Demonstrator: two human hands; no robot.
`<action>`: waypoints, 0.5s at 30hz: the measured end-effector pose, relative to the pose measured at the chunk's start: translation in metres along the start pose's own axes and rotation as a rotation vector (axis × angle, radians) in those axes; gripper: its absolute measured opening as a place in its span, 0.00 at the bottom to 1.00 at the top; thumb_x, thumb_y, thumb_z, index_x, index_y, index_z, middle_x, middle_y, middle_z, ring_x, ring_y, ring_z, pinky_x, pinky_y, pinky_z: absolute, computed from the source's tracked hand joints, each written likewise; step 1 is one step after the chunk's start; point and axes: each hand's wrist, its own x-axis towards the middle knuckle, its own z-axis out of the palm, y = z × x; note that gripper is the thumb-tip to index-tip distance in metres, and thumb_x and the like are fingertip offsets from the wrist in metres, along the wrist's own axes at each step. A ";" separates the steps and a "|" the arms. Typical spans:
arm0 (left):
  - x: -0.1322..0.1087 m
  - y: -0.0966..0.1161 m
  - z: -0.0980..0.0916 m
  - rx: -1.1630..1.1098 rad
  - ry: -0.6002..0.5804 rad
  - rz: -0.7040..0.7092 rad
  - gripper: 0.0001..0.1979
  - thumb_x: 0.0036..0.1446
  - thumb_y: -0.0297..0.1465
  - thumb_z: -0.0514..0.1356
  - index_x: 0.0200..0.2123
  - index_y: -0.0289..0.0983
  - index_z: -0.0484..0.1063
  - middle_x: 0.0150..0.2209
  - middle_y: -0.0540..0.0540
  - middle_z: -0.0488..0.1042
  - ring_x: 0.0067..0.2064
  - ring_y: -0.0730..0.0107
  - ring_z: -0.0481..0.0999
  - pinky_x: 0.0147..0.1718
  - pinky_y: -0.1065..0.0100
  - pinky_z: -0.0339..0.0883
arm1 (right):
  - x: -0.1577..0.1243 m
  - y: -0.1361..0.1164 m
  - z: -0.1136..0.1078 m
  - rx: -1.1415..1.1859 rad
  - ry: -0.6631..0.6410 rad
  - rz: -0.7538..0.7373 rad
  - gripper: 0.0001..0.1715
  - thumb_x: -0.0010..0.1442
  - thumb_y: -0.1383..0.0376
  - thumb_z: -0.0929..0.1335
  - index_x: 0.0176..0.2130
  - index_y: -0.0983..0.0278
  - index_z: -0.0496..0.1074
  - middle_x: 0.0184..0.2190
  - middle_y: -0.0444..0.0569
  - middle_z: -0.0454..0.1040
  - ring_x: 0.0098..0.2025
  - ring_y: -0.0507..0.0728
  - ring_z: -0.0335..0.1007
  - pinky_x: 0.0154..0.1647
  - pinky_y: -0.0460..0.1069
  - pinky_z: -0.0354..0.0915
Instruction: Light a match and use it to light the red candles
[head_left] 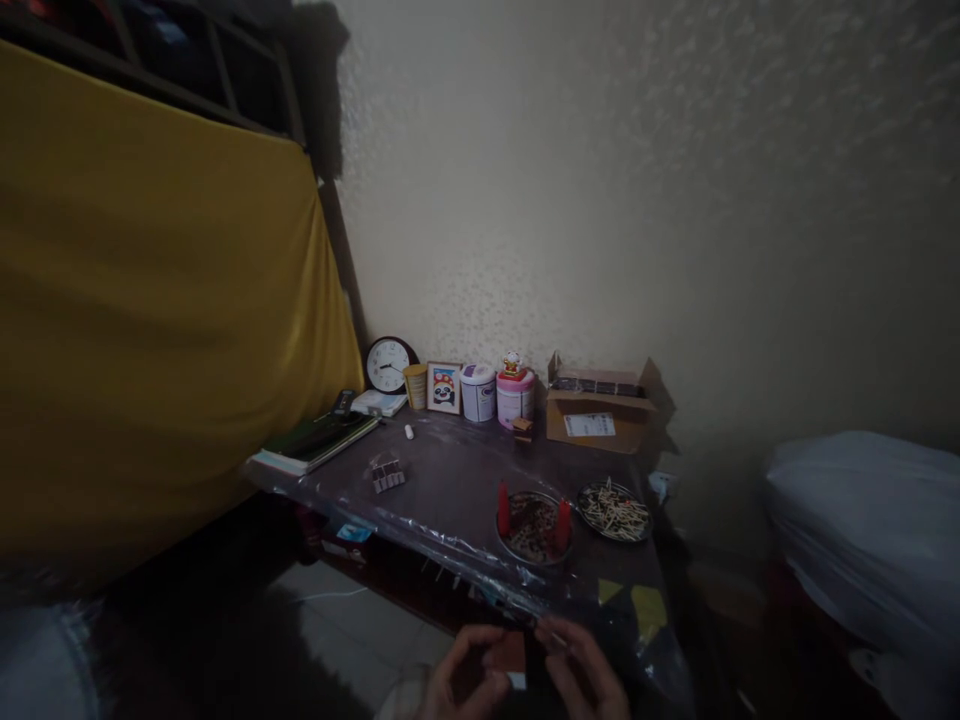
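Observation:
Near the bottom edge, my left hand [463, 678] has its fingers closed around a small matchbox [511, 652] with a reddish-brown side. A pale strip shows at the box's lower end. Just right of it, my right hand [585, 672] pinches a thin pale matchstick [558, 639], apart from the box. Beyond my hands, a round metal plate [525, 560] carries two upright red candles [503, 508], with no flame visible. A second plate [646, 536] to its right is heaped with loose matchsticks [613, 510].
A dark table [450, 480] under clear plastic stands against the wall. Small boxes [388, 475] lie on its left part. Along the back are a clock [389, 365], a yellow cup [415, 387], a panda picture [444, 388], two canisters [478, 394] and an open carton [600, 420].

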 end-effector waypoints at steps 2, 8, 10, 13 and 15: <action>-0.001 0.001 -0.001 -0.051 0.044 -0.009 0.18 0.43 0.42 0.67 0.39 0.43 0.76 0.40 0.46 0.79 0.47 0.56 0.73 0.46 0.62 0.63 | 0.004 -0.008 -0.009 0.079 0.007 0.060 0.19 0.51 0.53 0.72 0.40 0.61 0.77 0.40 0.53 0.80 0.43 0.62 0.77 0.44 0.52 0.73; -0.006 0.009 0.012 -0.300 0.107 -0.099 0.20 0.37 0.44 0.69 0.36 0.42 0.77 0.39 0.46 0.81 0.47 0.53 0.75 0.47 0.62 0.64 | 0.005 -0.014 -0.016 0.290 0.088 0.194 0.17 0.46 0.54 0.75 0.32 0.63 0.80 0.35 0.51 0.81 0.38 0.60 0.78 0.44 0.51 0.73; -0.007 0.011 0.017 -0.350 0.098 -0.101 0.20 0.36 0.43 0.70 0.35 0.42 0.78 0.39 0.45 0.82 0.46 0.52 0.75 0.47 0.59 0.65 | 0.004 -0.016 -0.013 0.256 0.083 0.187 0.16 0.45 0.54 0.76 0.31 0.63 0.80 0.37 0.52 0.80 0.39 0.60 0.78 0.43 0.50 0.73; -0.008 0.015 0.018 -0.374 0.082 -0.069 0.19 0.36 0.41 0.71 0.35 0.41 0.78 0.37 0.44 0.82 0.46 0.51 0.75 0.48 0.57 0.65 | 0.003 -0.023 -0.009 0.174 0.085 0.149 0.15 0.46 0.54 0.75 0.30 0.63 0.80 0.38 0.51 0.79 0.41 0.60 0.76 0.43 0.48 0.73; -0.009 0.017 0.017 -0.380 0.093 -0.049 0.19 0.37 0.40 0.70 0.35 0.40 0.78 0.38 0.43 0.82 0.47 0.52 0.75 0.48 0.59 0.64 | 0.003 -0.029 -0.007 0.133 0.120 0.177 0.15 0.47 0.55 0.75 0.31 0.63 0.79 0.36 0.50 0.80 0.40 0.59 0.76 0.43 0.48 0.72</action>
